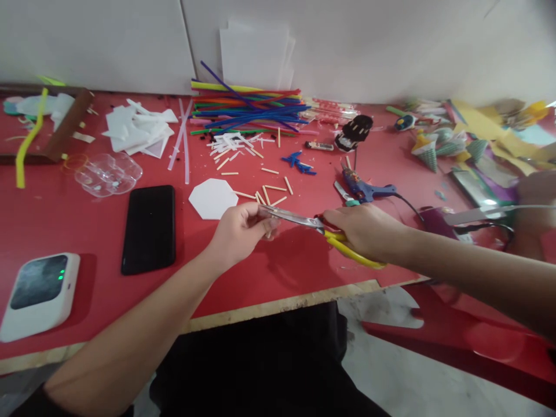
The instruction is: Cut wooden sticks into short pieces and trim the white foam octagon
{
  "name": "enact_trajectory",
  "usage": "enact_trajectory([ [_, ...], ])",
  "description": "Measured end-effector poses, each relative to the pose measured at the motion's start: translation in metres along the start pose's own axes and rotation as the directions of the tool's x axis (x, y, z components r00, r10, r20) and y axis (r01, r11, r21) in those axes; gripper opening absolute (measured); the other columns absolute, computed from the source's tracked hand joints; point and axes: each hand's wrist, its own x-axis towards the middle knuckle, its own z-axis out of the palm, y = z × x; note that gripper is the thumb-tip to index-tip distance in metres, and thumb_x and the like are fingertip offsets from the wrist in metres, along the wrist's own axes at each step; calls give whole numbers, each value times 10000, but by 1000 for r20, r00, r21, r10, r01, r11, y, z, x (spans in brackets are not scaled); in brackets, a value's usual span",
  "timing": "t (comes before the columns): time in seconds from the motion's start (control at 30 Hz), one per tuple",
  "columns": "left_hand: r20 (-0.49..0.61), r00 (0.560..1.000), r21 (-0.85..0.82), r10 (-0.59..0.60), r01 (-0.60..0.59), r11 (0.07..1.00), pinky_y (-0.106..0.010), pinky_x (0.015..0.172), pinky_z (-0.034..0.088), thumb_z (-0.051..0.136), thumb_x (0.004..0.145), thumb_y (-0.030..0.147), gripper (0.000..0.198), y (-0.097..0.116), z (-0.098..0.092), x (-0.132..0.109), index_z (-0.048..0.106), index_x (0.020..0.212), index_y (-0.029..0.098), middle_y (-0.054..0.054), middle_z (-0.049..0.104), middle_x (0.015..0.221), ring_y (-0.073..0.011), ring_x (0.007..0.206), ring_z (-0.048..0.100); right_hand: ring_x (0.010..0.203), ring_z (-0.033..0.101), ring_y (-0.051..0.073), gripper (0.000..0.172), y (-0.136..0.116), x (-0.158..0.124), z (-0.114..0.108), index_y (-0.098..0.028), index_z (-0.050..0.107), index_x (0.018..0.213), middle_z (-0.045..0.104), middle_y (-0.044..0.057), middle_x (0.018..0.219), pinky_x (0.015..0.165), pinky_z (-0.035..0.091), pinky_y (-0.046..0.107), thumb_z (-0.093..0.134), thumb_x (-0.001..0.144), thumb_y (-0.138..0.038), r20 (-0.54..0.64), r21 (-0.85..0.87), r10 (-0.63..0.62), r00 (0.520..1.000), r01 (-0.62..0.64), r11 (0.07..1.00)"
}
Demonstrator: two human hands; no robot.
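Red counter [243, 289] against pale wall [104, 46] | right hand [365, 229] grasping yellow-handled scissors [299, 218] over the counter | left hand [237, 231] pinched closed at the blade tips, contents unclear | white paper polygon [212, 198] just beside left hand | short pale sticks [275, 187] nearby

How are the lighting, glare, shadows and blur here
Head view: lighting is soft and muted; head view: the white device casts a faint shadow to its right; head view: glare whitens part of the flat object at right; head view: another person's arm at right is blurred, the scissors sharper.
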Motion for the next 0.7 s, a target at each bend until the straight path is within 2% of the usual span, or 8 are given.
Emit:
enact_trajectory([
  [0.17,-47,999,-26,-5,4,1000,-245,602,548,721,811,251,122,-6,0,3,654,789,152,2,644,638,-98,571,614,732,642,252,227,3,15,3,-167,560,937,698,140,849,611,276,326,378,965,-300,47,10,-20,999,19,1000],
  [0.3,-63,996,-125,-64,56,991,-259,622,575,754,777,264,161,-7,-3,2,654,816,144,10,647,638,-101,565,626,738,637,247,237,3,23,1,-159,572,970,703,150,862,620,279,322,378,965,-296,53,-2,-7,999,7,1000],
  [0.5,11,999,-154,-30,32,987,-263,639,580,773,762,243,143,-2,-5,0,675,813,150,13,657,670,-104,586,642,745,638,231,234,11,21,-1,-148,561,1034,701,124,906,608,278,317,419,955,-317,-38,-47,-103,994,101,994],
  [0.6,81,997,-138,16,-5,990,-256,639,569,771,768,226,109,3,-5,-1,695,802,155,8,666,665,-107,601,647,748,638,233,218,12,15,-3,-160,568,1039,689,99,857,599,282,317,442,929,-299,-107,-91,-116,987,107,990],
  [0.7,138,990,-118,5,11,993,-275,650,574,799,752,258,150,8,-5,-3,683,738,165,4,673,660,-118,606,649,754,635,247,217,11,9,-4,-159,579,1039,676,101,826,608,305,329,448,907,-272,-175,-133,-133,976,111,985],
])
